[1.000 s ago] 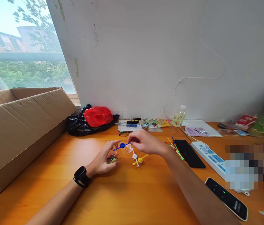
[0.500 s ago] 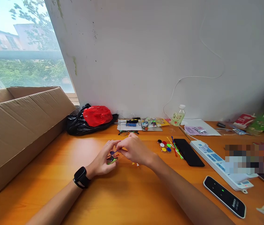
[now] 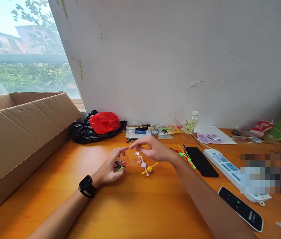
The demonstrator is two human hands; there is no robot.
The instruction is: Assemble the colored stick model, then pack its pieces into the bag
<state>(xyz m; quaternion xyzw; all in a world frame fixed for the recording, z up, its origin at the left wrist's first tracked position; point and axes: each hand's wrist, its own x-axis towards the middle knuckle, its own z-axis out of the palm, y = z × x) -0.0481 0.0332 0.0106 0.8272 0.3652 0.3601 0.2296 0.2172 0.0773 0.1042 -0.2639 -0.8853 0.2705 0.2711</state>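
My left hand [image 3: 109,168], wearing a black watch [image 3: 87,186], is curved loosely round a clear plastic bag [image 3: 132,159]. Small dark, red and green plastic pieces [image 3: 119,165] show between its thumb and fingers. Just right of it, my right hand [image 3: 152,148] hovers above the table with the index finger stretched towards the left fingertips. Its thumb and fingers are apart, and I see nothing in them. Below the right hand lie a white arrow-shaped spinner [image 3: 143,165] and a yellow one [image 3: 149,169], side by side and touching or nearly so.
A cardboard box [image 3: 28,132] fills the left side. Black and red bags [image 3: 105,122], a bottle [image 3: 190,122] and packets stand along the wall. To the right are coloured sticks [image 3: 188,156], a black phone [image 3: 202,161], a power strip [image 3: 226,169] and a black-and-white device [image 3: 241,209].
My right hand has lifted up and to the right, its pinch opening. The white and yellow spinners, largely hidden before, now show on the table. My left hand has barely moved.
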